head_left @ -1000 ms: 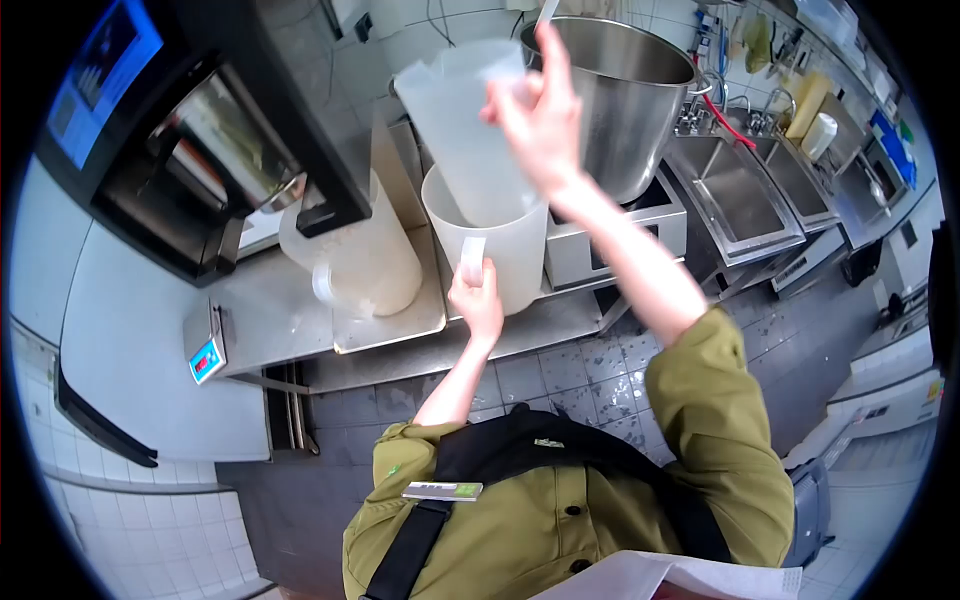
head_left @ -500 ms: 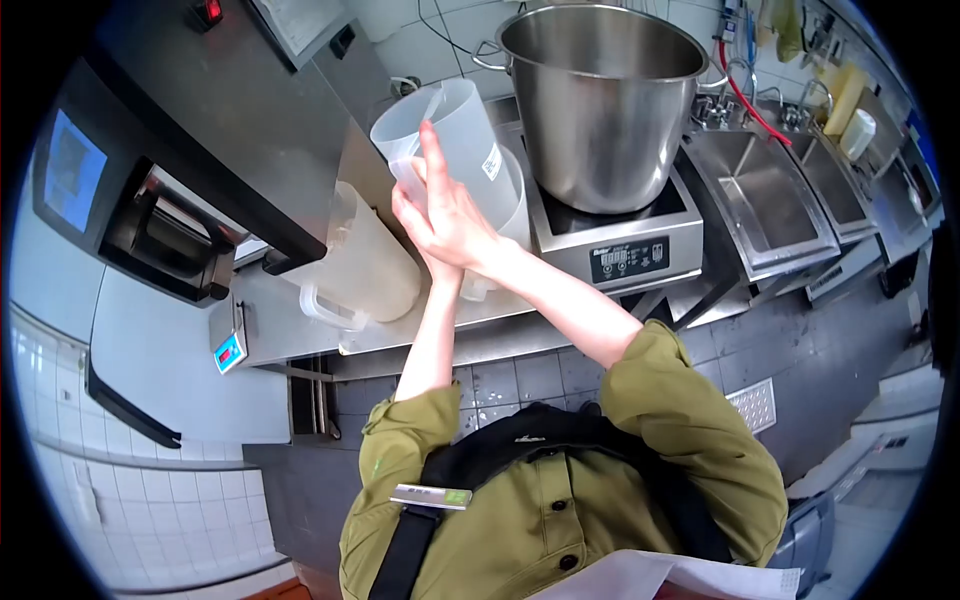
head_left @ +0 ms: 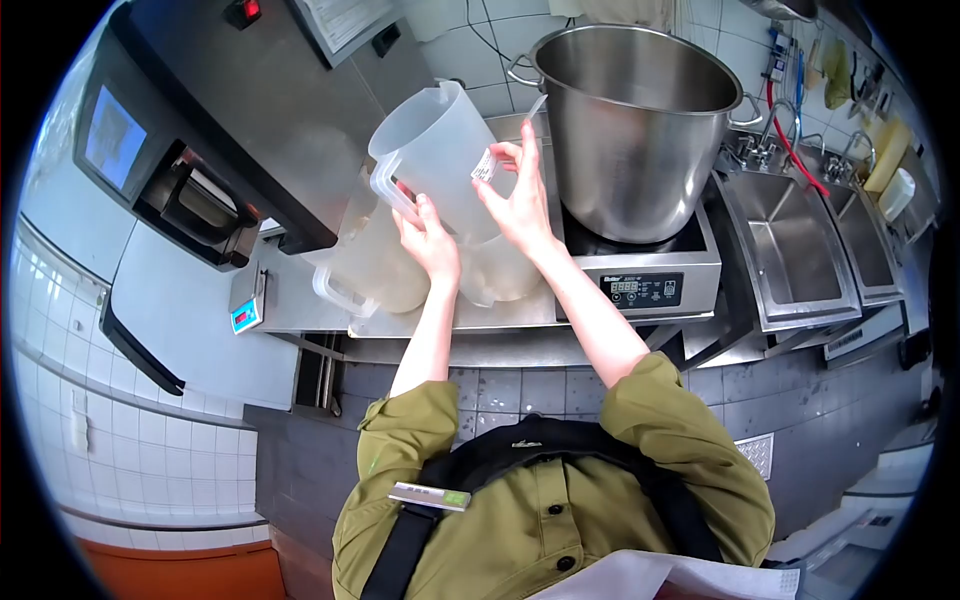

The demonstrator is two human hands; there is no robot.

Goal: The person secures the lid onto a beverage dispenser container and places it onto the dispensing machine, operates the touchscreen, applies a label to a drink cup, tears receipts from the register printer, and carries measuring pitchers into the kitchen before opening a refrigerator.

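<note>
A translucent plastic jug is tilted above the counter, its handle in the curled fingers of my left hand. My right hand is at the jug's right side, fingers apart and index finger raised. Its thumb and a bent finger are on either side of a small printed label on the jug wall. A thin pale strip sticks up at the index fingertip; whether it clings there is unclear. Below stand a second translucent jug on the left and another under the hands.
A large steel pot stands on an induction cooker to the right. Beyond it are steel sinks with taps and a red hose. On the left are a tall machine with a screen and a small scale.
My hands were crossed together in front of the jug and are now apart. The right has moved to the label side; the left is at the handle. The camera view has shifted slightly.
</note>
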